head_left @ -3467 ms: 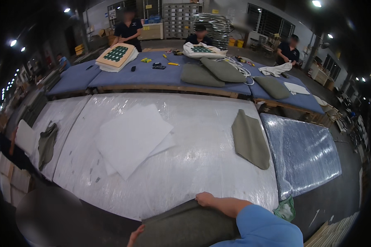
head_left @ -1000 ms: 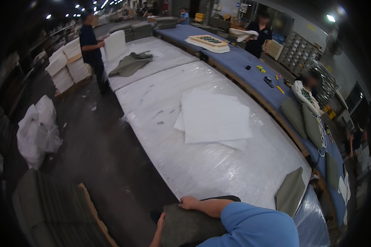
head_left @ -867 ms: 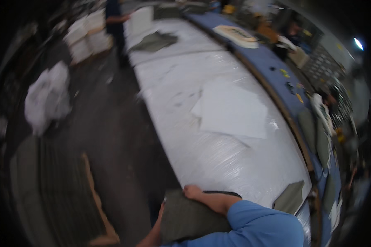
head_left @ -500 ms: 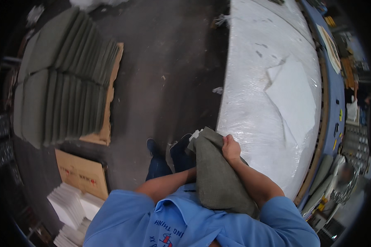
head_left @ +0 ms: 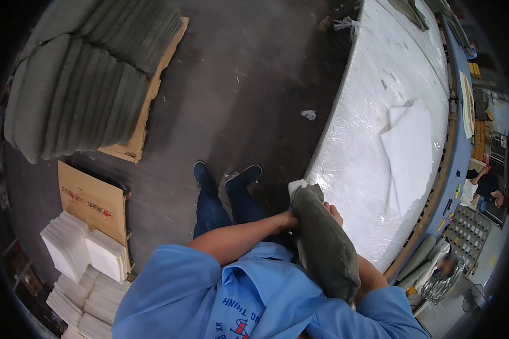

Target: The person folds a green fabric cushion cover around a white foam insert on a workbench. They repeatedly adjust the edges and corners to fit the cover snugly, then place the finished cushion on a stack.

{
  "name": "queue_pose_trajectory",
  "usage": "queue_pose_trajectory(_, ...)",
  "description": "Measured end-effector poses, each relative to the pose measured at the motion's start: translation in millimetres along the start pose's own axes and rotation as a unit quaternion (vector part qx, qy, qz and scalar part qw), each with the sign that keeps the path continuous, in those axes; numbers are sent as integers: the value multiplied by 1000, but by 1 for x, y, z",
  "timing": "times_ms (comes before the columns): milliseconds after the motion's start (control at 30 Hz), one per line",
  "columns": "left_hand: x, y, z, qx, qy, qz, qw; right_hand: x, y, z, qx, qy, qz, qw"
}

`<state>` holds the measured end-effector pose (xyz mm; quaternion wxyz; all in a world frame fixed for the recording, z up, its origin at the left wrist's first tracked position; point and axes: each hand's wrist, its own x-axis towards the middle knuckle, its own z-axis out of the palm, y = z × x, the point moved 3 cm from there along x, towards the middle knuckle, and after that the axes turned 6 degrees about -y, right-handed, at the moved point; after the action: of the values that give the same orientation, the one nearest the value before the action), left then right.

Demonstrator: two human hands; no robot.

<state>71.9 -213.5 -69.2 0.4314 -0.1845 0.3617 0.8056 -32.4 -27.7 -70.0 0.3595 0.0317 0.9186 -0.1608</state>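
Observation:
A grey-green fabric cushion (head_left: 323, 243) is held up against the front of my body, tilted on its narrow side. White padding (head_left: 297, 185) pokes out at its far end. My left hand (head_left: 289, 220) grips the cushion's left side near that end, its fingertips hidden by the cloth. On the other side my right hand (head_left: 334, 213) is closed over the edge, partly hidden behind the cushion. Just right of my hands lies a wide, plastic-wrapped white surface (head_left: 356, 169), with a loose white sheet (head_left: 410, 152) on top.
Stacked grey-green cushions (head_left: 79, 96) stand on cardboard (head_left: 147, 121) at the far left. Nearer are a cardboard panel (head_left: 93, 198) and piles of white foam pads (head_left: 68, 243). A blue-edged table (head_left: 464, 152) runs along the right. Plastic scrap (head_left: 308, 114) lies on the dark floor.
The cushion has turned more on edge, showing less of its broad face. My left hand has come into view beside it. The view has shifted, revealing more of my legs and feet.

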Motion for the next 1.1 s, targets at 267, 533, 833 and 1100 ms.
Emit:
queue_pose_trajectory(267,29,-32,-43,-202,244,124,940,46,2,20,173,-132,-20,976)
queue_pose_trajectory(533,29,-16,-53,-228,251,213,916,72,-65,24,78,-92,9,993)
queue_pose_trajectory(833,10,-82,-74,-352,346,136,859,45,-138,63,-150,-113,-121,975)
queue_pose_trajectory(1100,3,-67,-70,-324,415,107,843,43,-114,60,-62,-150,-85,983)
